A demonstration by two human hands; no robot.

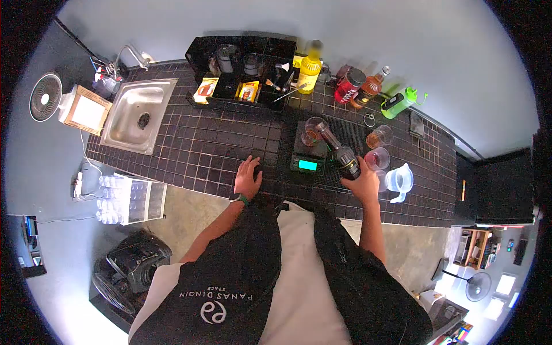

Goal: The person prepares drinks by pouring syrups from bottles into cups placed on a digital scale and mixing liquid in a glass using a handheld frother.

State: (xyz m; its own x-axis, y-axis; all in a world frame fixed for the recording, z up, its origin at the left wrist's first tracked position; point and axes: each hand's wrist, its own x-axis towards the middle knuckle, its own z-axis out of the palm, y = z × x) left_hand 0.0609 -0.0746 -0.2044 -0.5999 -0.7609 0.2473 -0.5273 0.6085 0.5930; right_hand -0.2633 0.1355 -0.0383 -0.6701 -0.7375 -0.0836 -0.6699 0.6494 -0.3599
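Note:
My right hand [364,181] is wrapped around the lower part of a dark bottle [345,158], which is tilted with its neck toward a clear cup [314,131]. That cup stands on a black digital scale [301,150] with a lit green display and has a little brownish content at its bottom. Whether liquid is flowing from the bottle, I cannot make out. My left hand [248,177] lies flat on the black tiled counter [218,144], fingers spread, holding nothing. Close to my right hand are a cup of reddish liquid [378,158] and a clear plastic jug [401,180].
Along the wall stand a yellow bottle [310,72], a red-labelled container [349,86], an amber bottle [372,86] and a green squeeze bottle [399,103]. Another cup [379,137] holds brown content. A black organizer [230,103] and a steel sink [133,118] lie leftward.

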